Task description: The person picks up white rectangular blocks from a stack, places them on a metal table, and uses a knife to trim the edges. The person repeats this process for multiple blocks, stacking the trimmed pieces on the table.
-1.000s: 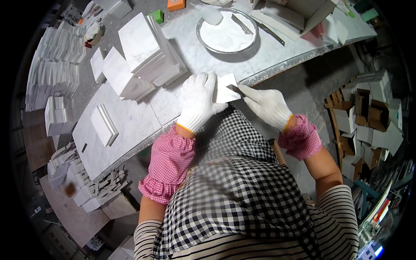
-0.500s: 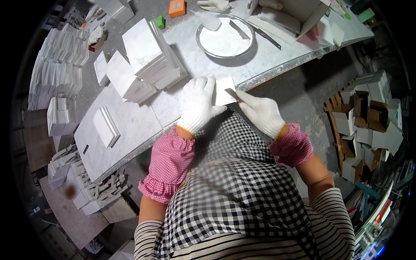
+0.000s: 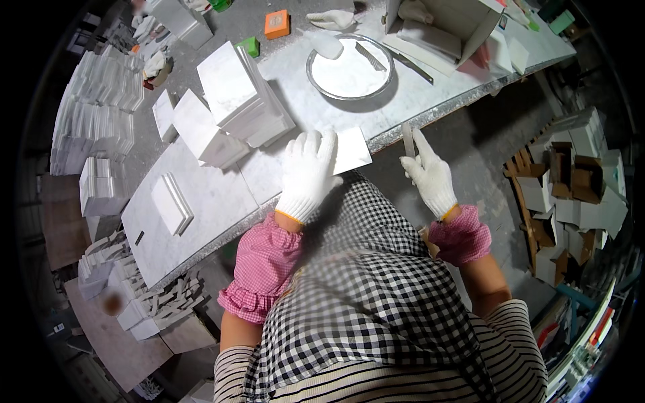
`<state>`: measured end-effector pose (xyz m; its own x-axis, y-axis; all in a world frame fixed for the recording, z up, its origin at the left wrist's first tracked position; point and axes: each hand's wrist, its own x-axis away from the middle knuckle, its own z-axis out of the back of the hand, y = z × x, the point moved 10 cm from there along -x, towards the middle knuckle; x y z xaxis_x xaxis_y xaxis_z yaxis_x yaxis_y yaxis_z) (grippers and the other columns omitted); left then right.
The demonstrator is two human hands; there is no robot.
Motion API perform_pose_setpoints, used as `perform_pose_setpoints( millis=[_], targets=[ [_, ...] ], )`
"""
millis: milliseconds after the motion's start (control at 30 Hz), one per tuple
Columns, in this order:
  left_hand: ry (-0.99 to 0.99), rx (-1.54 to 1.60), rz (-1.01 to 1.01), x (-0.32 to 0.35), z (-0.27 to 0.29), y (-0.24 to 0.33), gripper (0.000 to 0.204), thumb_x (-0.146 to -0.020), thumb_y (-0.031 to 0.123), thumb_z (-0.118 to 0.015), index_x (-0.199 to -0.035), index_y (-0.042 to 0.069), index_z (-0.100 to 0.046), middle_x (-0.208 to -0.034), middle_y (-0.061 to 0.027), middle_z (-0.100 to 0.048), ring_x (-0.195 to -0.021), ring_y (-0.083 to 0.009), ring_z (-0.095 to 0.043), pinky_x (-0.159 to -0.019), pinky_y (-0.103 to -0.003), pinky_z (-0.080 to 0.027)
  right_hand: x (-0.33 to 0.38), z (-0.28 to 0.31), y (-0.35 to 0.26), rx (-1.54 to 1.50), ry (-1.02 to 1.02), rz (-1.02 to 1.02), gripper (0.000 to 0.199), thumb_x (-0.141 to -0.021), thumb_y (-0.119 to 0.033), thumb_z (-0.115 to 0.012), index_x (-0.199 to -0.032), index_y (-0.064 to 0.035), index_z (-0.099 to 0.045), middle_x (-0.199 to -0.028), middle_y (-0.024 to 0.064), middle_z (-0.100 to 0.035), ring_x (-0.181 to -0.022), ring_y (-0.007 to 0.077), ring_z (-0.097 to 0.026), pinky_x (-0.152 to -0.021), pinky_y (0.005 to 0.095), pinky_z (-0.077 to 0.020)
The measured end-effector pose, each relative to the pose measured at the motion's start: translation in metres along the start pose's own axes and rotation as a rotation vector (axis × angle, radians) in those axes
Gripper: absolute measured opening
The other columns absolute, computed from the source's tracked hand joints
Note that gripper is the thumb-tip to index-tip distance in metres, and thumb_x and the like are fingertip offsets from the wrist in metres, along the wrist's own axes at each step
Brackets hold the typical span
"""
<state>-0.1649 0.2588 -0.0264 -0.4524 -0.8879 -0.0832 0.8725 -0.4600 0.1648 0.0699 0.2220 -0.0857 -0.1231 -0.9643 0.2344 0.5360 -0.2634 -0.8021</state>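
My left hand (image 3: 307, 176), in a white knit glove, lies over a white square tile (image 3: 354, 150) at the table's front edge. Its fingers are straight and close together on the tile's left part, and the thumb is by the near side, holding it. Off to the right, past the table edge, my right hand (image 3: 432, 180), gloved the same way, grips a thin flat scraper blade (image 3: 408, 140) that points up and away. The blade is apart from the tile. Behind them stands a round metal bowl (image 3: 310, 79) of white powder or paste, with a toothed strip (image 3: 370, 56) lying in it.
Left on the marble-topped table (image 3: 218, 191) stand tall tile stacks (image 3: 232, 84) and a low tile pile (image 3: 172, 203). At the back are an orange box (image 3: 277, 24), a dark flat blade (image 3: 413, 68) and an open carton (image 3: 437, 40). Cartons (image 3: 571, 174) sit on a pallet at right.
My right hand has drawn the blade off the tile, moving right and turning it upright. More of the tile shows. My left hand stays on it, and the whole view has shifted slightly.
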Motion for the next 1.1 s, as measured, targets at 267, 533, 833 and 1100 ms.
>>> perform_pose_setpoints(
  millis=[267, 533, 833, 1100],
  targets=[
    [0.048, 0.031, -0.130, -0.002, 0.011, -0.012, 0.053, -0.082, 0.021, -0.078, -0.129, 0.005, -0.059, -0.110, -0.0172, -0.066, -0.102, -0.0367, -0.065, -0.086, -0.046, -0.053, -0.004, -0.001, 0.004, -0.148, 0.080, -0.041, 0.069, -0.097, -0.017, -0.065, -0.160, -0.0079, -0.038, -0.068, 0.0025, -0.062, -0.058, 0.0094, -0.056, -0.056, 0.0262, -0.0491],
    [0.128, 0.634, 0.111, 0.015, 0.058, -0.044, 0.040, -0.094, 0.015, -0.070, -0.132, 0.002, -0.068, -0.106, -0.0134, -0.075, -0.093, -0.0199, -0.071, -0.086, -0.033, -0.055, 0.034, -0.062, 0.133, -0.498, -0.106, -0.549, 0.013, -0.099, -0.014, -0.062, -0.097, -0.0032, -0.067, -0.068, -0.0008, -0.058, -0.053, 0.0065, -0.049, -0.045, 0.0248, -0.0384],
    [-0.043, 1.174, 0.401, 0.038, 0.035, -0.045, 0.033, -0.091, 0.012, -0.071, -0.119, -0.005, -0.071, -0.101, -0.0082, -0.075, -0.091, -0.0119, -0.068, -0.083, -0.029, -0.055, -0.017, -0.024, 0.044, -0.600, -0.034, -0.259, 0.019, -0.100, -0.020, -0.060, -0.097, -0.0023, -0.067, -0.068, 0.0025, -0.061, -0.057, 0.0112, -0.056, -0.051, 0.0289, -0.0446],
    [-0.179, 1.438, 0.436, 0.038, 0.002, -0.051, 0.035, -0.092, 0.015, -0.068, -0.122, -0.004, -0.069, -0.101, -0.0064, -0.074, -0.083, -0.0141, -0.070, -0.077, -0.029, -0.057, 0.026, 0.005, -0.026, 0.009, -0.151, -0.061, 0.029, -0.096, -0.030, -0.060, -0.105, -0.0047, -0.069, -0.076, 0.0125, -0.069, -0.071, 0.0290, -0.067, -0.070, 0.0417, -0.0518]
  ],
)
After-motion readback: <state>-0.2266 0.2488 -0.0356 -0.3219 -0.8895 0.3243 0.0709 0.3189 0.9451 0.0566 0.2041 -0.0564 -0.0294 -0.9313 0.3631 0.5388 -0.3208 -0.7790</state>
